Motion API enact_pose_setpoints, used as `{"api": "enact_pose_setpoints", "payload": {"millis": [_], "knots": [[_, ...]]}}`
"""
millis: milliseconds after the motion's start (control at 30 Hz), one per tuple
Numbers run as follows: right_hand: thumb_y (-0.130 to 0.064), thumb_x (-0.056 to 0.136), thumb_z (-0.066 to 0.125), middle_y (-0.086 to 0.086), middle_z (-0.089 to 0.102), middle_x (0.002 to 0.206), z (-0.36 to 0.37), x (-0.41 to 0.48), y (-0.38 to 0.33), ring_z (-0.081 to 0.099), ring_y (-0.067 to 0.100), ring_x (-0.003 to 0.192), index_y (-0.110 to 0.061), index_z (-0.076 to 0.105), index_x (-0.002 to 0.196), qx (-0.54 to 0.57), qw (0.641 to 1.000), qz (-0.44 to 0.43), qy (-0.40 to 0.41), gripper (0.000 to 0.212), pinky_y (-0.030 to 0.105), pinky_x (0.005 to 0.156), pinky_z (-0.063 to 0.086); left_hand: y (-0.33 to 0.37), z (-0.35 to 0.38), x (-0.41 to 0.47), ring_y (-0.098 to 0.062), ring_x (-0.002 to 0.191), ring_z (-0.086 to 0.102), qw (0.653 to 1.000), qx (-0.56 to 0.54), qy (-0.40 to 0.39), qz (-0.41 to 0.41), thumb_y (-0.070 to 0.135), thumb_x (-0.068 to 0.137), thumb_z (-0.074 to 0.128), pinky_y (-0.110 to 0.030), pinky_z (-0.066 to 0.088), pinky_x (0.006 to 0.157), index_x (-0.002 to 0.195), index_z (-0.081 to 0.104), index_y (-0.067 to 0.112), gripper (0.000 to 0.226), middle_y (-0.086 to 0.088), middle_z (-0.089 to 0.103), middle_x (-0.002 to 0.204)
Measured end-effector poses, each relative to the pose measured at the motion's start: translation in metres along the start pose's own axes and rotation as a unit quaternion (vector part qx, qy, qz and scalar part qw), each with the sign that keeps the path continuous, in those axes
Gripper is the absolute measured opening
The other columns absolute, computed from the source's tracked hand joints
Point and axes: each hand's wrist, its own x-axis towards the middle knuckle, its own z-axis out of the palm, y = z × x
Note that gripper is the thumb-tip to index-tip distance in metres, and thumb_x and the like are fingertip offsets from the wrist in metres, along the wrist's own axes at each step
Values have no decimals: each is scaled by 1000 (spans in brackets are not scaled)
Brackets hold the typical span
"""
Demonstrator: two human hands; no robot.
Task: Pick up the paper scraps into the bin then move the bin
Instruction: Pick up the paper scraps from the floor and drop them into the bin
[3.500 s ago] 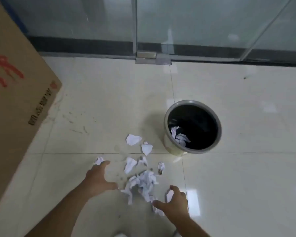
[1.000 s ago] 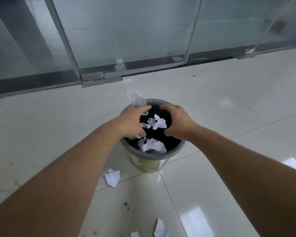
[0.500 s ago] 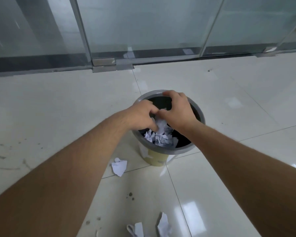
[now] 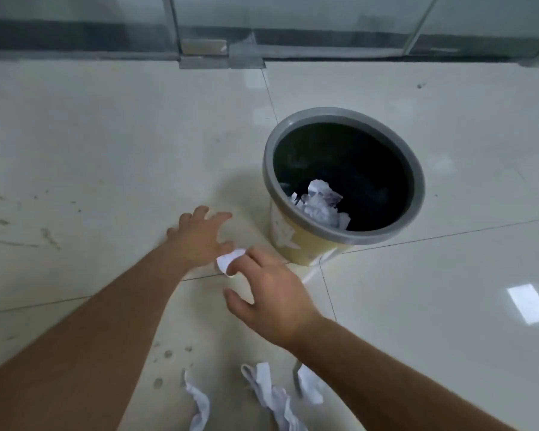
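Paper scrap (image 4: 229, 259) lies on the floor (image 4: 106, 135) between 2 spread, empty grips, left hand (image 4: 199, 237) and right hand (image 4: 271, 297) (bin (image 4: 296, 247) just beyond).

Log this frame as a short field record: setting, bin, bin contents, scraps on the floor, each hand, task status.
setting: pale tiled floor beside glass doors
bin: round, grey rim, dark liner, upright
bin contents: crumpled paper scraps against the near inner side
scraps on floor: one small scrap between the hands; three more scraps at the bottom edge
left hand: open, fingers spread, beside the small scrap
right hand: open, fingertips at the small scrap
task status: pickup unfinished
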Motion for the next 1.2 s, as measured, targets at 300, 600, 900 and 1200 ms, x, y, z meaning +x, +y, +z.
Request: {"api": "enact_pose_setpoints", "payload": {"millis": [300, 600, 900, 1200], "knots": [[-83, 26, 67, -2, 0, 155, 83, -136, 58, 7, 29, 144, -50, 3, 142, 35, 852, 493, -170, 137, 57, 104, 37, -29, 73, 7, -42, 145, 11, 994, 93, -47, 28, 74, 73, 57, -71, 25, 105, 145, 15, 56, 85, -3, 7, 161], [-73, 59, 54, 2, 22, 134, 126, -145, 27, 31, 29, 118, -48, 29, 124, -72, 879, 465, -80, 75, 41, 79, 46, -26, 98, -10, -38, 115, 41, 982, 172, 47, 63, 49, 79, 64, -50, 49, 83, 114, 58, 29, 41, -9, 43, 130], [-9, 81, 63, 8, 24, 137, 135, -166, 32, 35, 31, 124, -42, 34, 129, 8, 907, 415, -70, 65, 35, 70, 49, -39, 113, -36, -33, 100, 47, 958, 228, 3, 174, 25, 86, 57, -38, 38, 85, 110, 58, 15, 26, -14, 49, 118], [-43, 59, 79, 1, 14, 143, 127, -180, 31, 33, 25, 123, -51, 8, 141, -72, 898, 425, -89, 109, 38, 83, 51, -39, 89, -22, -38, 143, 21, 985, 152, 14, 81, 43, 85, 61, -55, 35, 105, 100, 73, 30, 23, -4, 27, 157]]}}
